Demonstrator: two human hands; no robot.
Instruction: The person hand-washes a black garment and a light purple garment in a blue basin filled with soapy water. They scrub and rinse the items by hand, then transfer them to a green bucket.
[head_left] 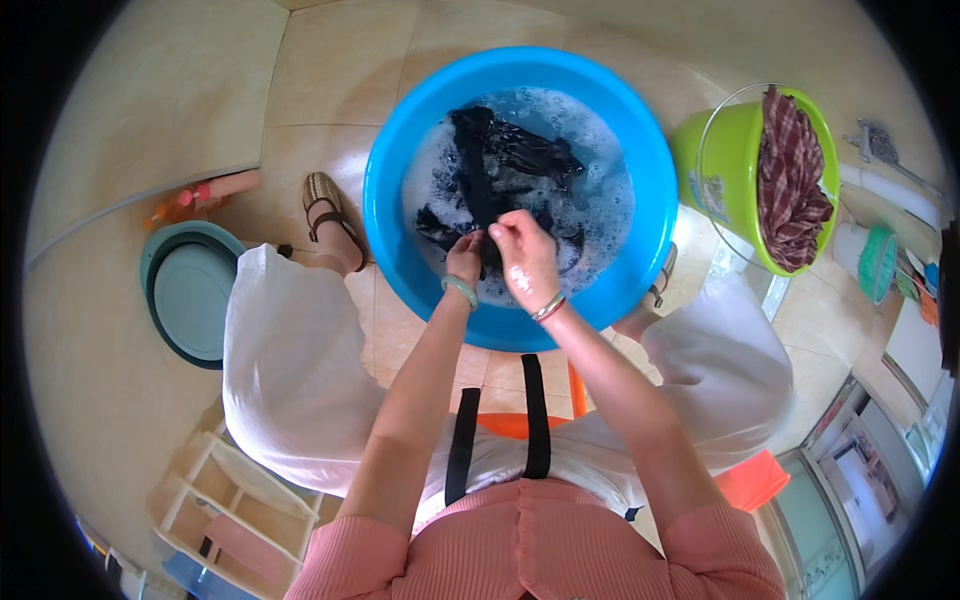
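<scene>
A large blue basin stands on the floor between my feet, with foamy water inside. Dark wet clothing lies partly under the suds, and a strip of it rises toward my hands. My left hand, with a pale green bangle at the wrist, is closed on the near end of that cloth. Beside it my right hand pinches the same cloth, fingers bent; foam clings to its back. Both hands are over the near half of the basin, almost touching. The fingertips are partly hidden by the cloth.
To the right a lime green bucket with a wire handle holds a maroon checked cloth. A folding grey-green basin leans at the left near pink bottles. A white shelf rack stands lower left, an orange container lower right.
</scene>
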